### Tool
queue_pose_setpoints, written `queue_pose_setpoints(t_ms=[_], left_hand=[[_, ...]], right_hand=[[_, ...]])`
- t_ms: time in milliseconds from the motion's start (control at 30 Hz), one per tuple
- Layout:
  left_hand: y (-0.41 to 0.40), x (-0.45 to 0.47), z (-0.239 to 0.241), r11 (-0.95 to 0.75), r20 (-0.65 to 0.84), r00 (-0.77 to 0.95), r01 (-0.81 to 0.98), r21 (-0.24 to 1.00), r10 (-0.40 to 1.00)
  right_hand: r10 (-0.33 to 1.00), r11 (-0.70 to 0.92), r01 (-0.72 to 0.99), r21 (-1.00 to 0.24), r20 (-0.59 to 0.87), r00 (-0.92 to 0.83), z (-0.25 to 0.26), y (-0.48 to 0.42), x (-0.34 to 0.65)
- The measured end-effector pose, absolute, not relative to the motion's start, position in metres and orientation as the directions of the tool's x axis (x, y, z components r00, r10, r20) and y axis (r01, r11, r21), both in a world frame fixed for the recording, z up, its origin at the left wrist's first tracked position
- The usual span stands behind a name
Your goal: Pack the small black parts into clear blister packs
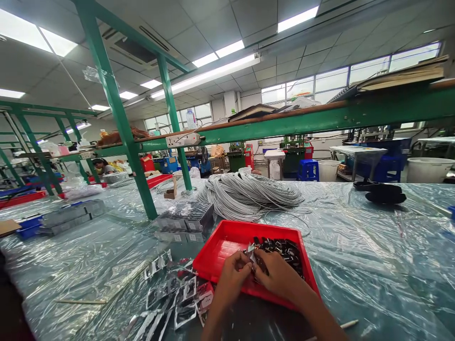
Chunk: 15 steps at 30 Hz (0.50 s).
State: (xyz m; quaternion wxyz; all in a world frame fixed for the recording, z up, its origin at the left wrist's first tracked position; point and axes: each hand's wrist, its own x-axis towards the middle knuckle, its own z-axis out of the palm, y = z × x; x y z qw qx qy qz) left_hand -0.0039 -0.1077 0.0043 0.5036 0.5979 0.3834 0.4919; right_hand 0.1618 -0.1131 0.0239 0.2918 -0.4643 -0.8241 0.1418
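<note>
Over the front of a red plastic tray (227,237), my left hand (235,270) and my right hand (272,272) meet with fingertips pinched together. Between them is a small, shiny, clear-looking piece, perhaps a plastic bag (251,251); what it contains is too small to make out. Many small dark parts with metallic glints (284,248) lie heaped in the tray's right half, just beyond my right hand. To the left of my left wrist, several flat clear packets with dark contents (185,296) are spread on the table, some overlapping.
Behind the tray lies a big pile of coiled grey cable (245,194). Stacked grey boxes (185,220) stand left of it, near a green upright post (124,123). Plastic film (373,255) covers the table. A pen-like stick (349,324) lies at front right, black objects (384,193) at far right.
</note>
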Motion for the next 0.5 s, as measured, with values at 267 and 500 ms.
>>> queue_pose_setpoints(t_ms=[267, 500], left_hand=[[-0.111, -0.005, 0.01, -0.144, 0.156, 0.262, -0.064, 0.987, 0.952], [-0.107, -0.004, 0.001, -0.2, 0.202, 0.188, -0.034, 0.979, 0.961]], right_hand=[[0.858, 0.514, 0.643, -0.568, 0.332, -0.392, 0.026, -0.118, 0.16], [0.854, 0.519, 0.605, -0.604, 0.343, -0.39, 0.015, -0.113, 0.155]])
